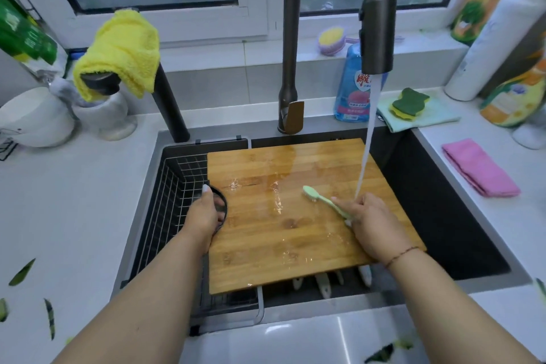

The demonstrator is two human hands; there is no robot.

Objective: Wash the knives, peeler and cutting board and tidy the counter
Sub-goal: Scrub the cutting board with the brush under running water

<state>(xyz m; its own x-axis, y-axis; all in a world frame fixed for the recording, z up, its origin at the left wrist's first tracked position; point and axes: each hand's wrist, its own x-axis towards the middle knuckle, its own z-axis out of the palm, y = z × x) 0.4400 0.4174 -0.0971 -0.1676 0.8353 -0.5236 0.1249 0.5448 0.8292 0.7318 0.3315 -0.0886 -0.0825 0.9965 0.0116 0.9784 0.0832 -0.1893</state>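
One cutting board (295, 216), wooden and wet, lies tilted across the sink (443, 216), its left edge over the wire drain basket (177, 201). The left hand (206, 216) grips the dark round handle at the board's 9 o'clock edge, thumb over the top. The right hand (372, 224) holds one green toothbrush (322, 201) with curled fingers, bristle head pressed on the board toward 10 o'clock from the hand. One stream of water (367, 142) falls from the faucet (378, 23) onto the board just beside that hand.

Progress, as judged: the board is mid-scrub, not yet rinsed or put away. Beneath the board's 6 o'clock edge about four pale handles (323, 284) show in the sink; which are knives and which the peeler cannot be told, nor whether they are washed. Counter tidying appears undone: at least five green vegetable scraps (22, 272) lie on the counter (88, 216) at 7 and 5 o'clock.

Also present: one yellow cloth (124, 47) at 11 o'clock, one pink cloth (478, 168) at 3 o'clock, one green-and-yellow sponge (409, 103) and one blue soap bottle (353, 89) at 1 o'clock.
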